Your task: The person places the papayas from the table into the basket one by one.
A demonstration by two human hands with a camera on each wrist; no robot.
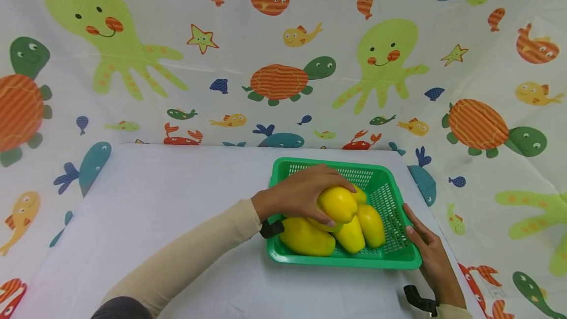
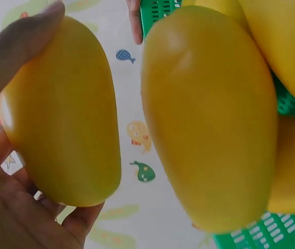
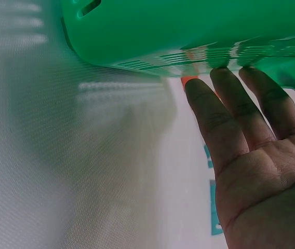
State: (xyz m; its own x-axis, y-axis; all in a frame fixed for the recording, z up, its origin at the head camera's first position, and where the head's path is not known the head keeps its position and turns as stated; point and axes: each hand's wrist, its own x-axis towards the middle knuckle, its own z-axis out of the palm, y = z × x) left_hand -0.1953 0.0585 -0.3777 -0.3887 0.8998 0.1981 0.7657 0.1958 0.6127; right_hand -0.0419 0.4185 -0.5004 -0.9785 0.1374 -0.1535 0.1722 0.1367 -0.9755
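In the head view my left hand [image 1: 305,191] grips a yellow mango [image 1: 338,204] over the green basket [image 1: 345,261]. The left wrist view has the thumb on one side of this mango [image 2: 67,114] and fingers round the other. Several more mangoes lie in the basket below, among them a long one [image 1: 306,238] at the front left and a rounder one [image 1: 371,225] to the right. My right hand [image 1: 431,255] is at the basket's right side, thumb by the rim. Its straight fingertips touch the outer wall [image 3: 199,31] in the right wrist view.
A white-covered table [image 1: 190,196] carries the basket, which stands on its right half. Behind and around it hangs a cloth [image 1: 248,23] printed with sea animals. Each wrist wears a black strap-on camera mount [image 1: 418,302].
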